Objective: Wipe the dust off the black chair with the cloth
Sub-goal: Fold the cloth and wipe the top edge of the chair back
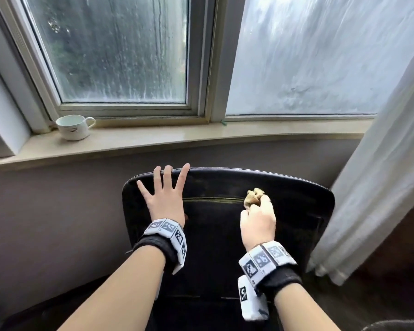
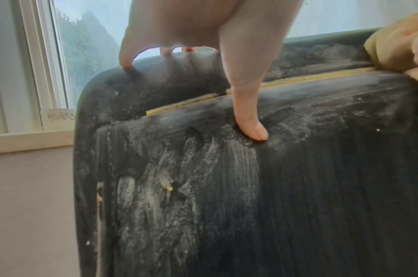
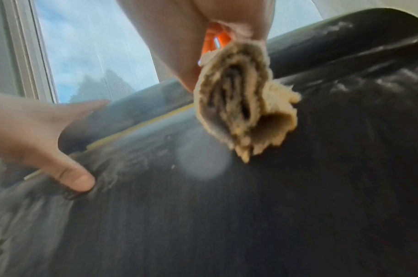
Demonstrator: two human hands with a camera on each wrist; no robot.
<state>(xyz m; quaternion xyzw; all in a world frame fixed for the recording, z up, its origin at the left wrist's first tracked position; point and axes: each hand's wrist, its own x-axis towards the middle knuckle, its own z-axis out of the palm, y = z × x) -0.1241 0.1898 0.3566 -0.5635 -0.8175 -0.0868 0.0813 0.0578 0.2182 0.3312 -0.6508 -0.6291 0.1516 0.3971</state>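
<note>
Two hands on dusty black leather chair back [image 1: 296, 199], left hand [image 1: 164, 199] lay flat with fingers spread, right hand [image 1: 258, 220] clutched crumpled tan cloth [image 1: 253, 195], white ceramic cup [image 1: 73, 127] stood on beige windowsill [image 1: 177, 137], white curtain [image 1: 380, 175] hung right.

The person's bare forearms each wear a black fabric wristband [image 1: 161, 249] topped by a ring of white blocks printed with black square-pattern markers [image 1: 264, 260], sleeves absent.
</note>
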